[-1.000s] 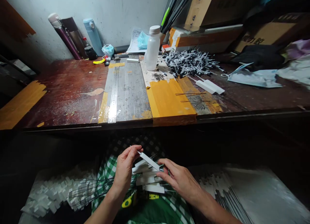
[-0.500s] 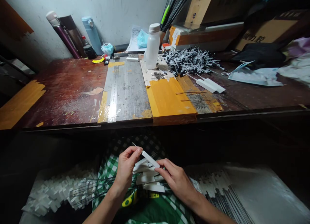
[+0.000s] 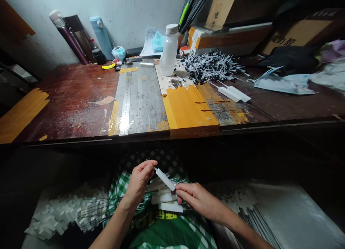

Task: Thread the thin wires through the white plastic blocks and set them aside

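Note:
Above my lap, a slim white block point(image 3: 165, 179) with a thin stem at its upper end slants down to the right. My left hand point(image 3: 141, 177) is closed in a pinch on the stem by that upper end. The lower end is gripped between the thumb and fingers of my right hand point(image 3: 194, 197). Several similar white pieces point(image 3: 171, 207) lie beneath it on the green checked cloth point(image 3: 164, 233) over my lap. What the block is made of I cannot tell.
A pile of white pieces point(image 3: 61, 209) with dark rods lies at left, more rods point(image 3: 258, 224) at right. On the wooden table point(image 3: 75, 98) are a steel ruler point(image 3: 125, 109), a white bottle point(image 3: 169, 51), a heap of black-and-white sticks point(image 3: 212, 67) and two white blocks point(image 3: 233, 93).
My right hand has turned and shifted slightly right and down, still on the block. My left hand has moved a little left, and more of the block's upper end shows.

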Tool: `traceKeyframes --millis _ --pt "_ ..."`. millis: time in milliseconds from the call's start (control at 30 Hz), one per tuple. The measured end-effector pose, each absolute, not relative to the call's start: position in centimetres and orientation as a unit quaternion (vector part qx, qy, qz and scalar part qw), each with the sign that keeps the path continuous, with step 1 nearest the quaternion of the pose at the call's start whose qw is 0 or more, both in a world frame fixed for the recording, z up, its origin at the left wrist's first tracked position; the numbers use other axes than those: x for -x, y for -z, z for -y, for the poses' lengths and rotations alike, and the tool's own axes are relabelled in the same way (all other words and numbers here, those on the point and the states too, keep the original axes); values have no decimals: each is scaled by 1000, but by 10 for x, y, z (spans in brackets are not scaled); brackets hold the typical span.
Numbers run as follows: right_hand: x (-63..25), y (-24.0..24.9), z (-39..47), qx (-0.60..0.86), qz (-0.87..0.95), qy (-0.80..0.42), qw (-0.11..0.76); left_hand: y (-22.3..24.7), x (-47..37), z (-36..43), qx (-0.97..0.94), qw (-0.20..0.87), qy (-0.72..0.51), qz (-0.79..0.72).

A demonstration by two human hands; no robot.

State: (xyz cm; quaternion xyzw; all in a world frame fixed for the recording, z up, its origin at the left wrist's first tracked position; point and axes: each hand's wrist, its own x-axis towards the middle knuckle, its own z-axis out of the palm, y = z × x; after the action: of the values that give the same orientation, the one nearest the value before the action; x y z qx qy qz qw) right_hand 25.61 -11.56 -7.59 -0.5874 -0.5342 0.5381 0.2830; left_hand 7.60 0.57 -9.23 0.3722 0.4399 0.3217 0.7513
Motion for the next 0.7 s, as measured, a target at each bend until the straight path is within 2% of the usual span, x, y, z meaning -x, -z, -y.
traceKeyframes --millis 267,700 --pt "-254 89 118 648 528 -476 271 103 -76 -4 -389 731 -317 -464" --pt "-254 99 119 674 484 -496 256 106 -76 -1 -383 734 -316 -464"
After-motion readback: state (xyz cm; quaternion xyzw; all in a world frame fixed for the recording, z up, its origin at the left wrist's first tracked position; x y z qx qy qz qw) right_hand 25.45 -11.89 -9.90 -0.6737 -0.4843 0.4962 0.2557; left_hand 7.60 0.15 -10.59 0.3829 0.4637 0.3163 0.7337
